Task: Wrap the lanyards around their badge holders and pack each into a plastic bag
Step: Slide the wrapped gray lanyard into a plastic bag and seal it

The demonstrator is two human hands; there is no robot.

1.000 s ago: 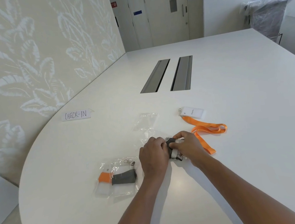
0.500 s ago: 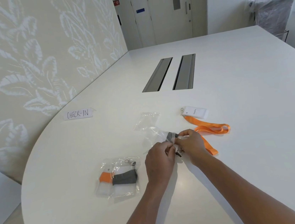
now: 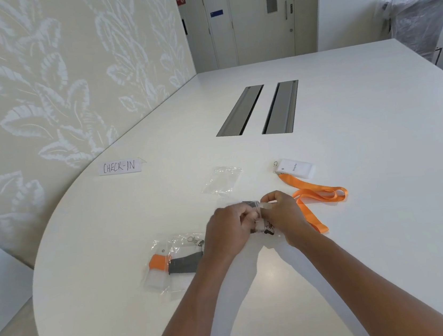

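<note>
My left hand [image 3: 229, 229] and my right hand [image 3: 283, 214] meet over the table, both pinching a clear plastic bag [image 3: 258, 213] that holds a badge holder wrapped in a grey lanyard [image 3: 249, 204]. A black clip [image 3: 269, 229] sticks out below my right hand. Left of my hands lie two packed bags [image 3: 176, 260], one with an orange wrap, one with a grey wrap. An empty clear bag [image 3: 223, 180] lies beyond my hands. To the right an orange lanyard [image 3: 313, 197] lies loose, attached to a white badge holder [image 3: 297, 168].
A paper label reading CHECK-IN [image 3: 119, 167] sits near the patterned wall panel [image 3: 38, 92] on the left. Two grey cable slots [image 3: 258, 110] are set into the white table [image 3: 383, 176] further back. A plastic-covered object [image 3: 419, 12] stands at the far right.
The wrapped grey bundle has gone from bare between my hands into the clear bag. My hands have stayed at the same spot and now pinch the bag from both sides.
</note>
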